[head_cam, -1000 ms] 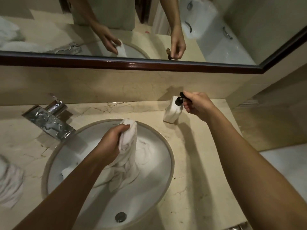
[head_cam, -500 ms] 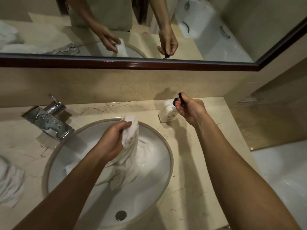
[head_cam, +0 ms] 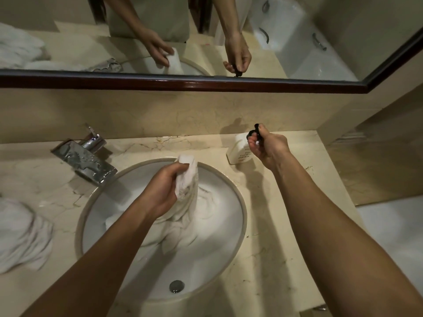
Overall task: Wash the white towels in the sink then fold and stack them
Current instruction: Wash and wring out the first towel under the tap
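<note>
1. Your left hand [head_cam: 160, 191] is curled tight around a bunched white cloth towel [head_cam: 186, 179], holding its top end up above the middle of the round white ceramic sink [head_cam: 239, 227].
2. The rest of that towel hangs down from your grip and spreads in wet folds across the bottom of the basin, short of the round metal drain [head_cam: 176, 286] at the near side.
3. Your right hand [head_cam: 267, 146] is over the far right of the counter, fingers and thumb pinching a small black pump head [head_cam: 254, 133].
4. That pump head sits above a white rectangular plastic bottle [head_cam: 238, 152] with small print on its face; the bottle leans, and you cannot tell whether the pump is joined to it.
5. A crumpled pile of white towels [head_cam: 21, 234] lies on the beige marble countertop [head_cam: 297, 225] at the left edge, well apart from the sink.
6. A flat chrome waterfall faucet [head_cam: 83, 160], beaded with water drops, stands at the sink's far left rim.
7. A dark wood-framed mirror [head_cam: 183, 84] runs along the far wall and reflects both of your hands.
</note>
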The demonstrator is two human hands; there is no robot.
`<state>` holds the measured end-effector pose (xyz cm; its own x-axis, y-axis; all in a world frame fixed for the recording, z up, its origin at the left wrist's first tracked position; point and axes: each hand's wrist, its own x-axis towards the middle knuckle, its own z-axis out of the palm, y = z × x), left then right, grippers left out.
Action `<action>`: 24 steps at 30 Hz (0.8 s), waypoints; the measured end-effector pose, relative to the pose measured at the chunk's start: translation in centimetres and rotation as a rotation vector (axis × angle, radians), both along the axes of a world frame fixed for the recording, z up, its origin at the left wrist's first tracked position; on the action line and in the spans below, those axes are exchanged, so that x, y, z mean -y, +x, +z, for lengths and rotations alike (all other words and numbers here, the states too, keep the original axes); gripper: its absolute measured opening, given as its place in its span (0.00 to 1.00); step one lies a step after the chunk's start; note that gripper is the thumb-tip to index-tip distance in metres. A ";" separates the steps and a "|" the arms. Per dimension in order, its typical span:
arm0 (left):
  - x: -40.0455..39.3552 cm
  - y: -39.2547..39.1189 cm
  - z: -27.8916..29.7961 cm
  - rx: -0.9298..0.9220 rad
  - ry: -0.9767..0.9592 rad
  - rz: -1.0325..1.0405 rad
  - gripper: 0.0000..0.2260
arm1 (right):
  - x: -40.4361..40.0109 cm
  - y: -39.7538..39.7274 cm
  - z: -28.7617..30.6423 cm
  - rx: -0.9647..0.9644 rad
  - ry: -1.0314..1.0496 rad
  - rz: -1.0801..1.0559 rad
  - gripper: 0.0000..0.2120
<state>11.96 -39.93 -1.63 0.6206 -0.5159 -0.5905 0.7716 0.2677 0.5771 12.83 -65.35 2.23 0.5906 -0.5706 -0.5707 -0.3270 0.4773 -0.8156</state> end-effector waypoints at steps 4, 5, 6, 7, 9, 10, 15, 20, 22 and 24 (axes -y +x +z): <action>-1.0 -0.2 0.0 0.130 0.091 0.016 0.10 | -1.0 -1.6 -0.7 -0.010 0.104 -0.100 0.23; -1.4 -0.3 0.0 0.166 0.120 0.031 0.10 | -2.0 -2.3 -1.1 0.008 0.156 -0.146 0.26; -1.9 -0.4 0.0 0.196 0.144 0.043 0.10 | -3.6 -3.2 -1.6 0.022 0.187 -0.177 0.26; -2.2 -0.6 0.0 0.216 0.168 0.056 0.10 | -5.5 -4.1 -2.0 0.041 0.199 -0.176 0.25; -2.8 -1.0 0.0 0.231 0.195 0.090 0.11 | -10.2 -5.5 -2.7 0.068 0.153 -0.082 0.22; -3.1 -1.3 0.0 0.231 0.198 0.111 0.11 | -12.6 -5.9 -2.9 0.071 0.112 -0.008 0.20; -4.7 -3.1 0.0 0.255 0.201 0.199 0.14 | -21.9 -7.4 -3.7 0.092 -0.087 0.387 0.21; -6.3 -6.2 -0.8 0.311 0.411 0.249 0.14 | -26.8 -7.3 -5.4 -0.004 0.022 0.581 0.54; -7.1 -7.5 -0.8 0.345 0.484 0.241 0.14 | -26.2 -6.3 -6.5 -0.025 0.144 0.490 0.49; -7.7 -8.4 -0.4 0.414 0.539 0.204 0.13 | -25.0 -5.5 -7.2 -0.075 0.219 0.464 0.33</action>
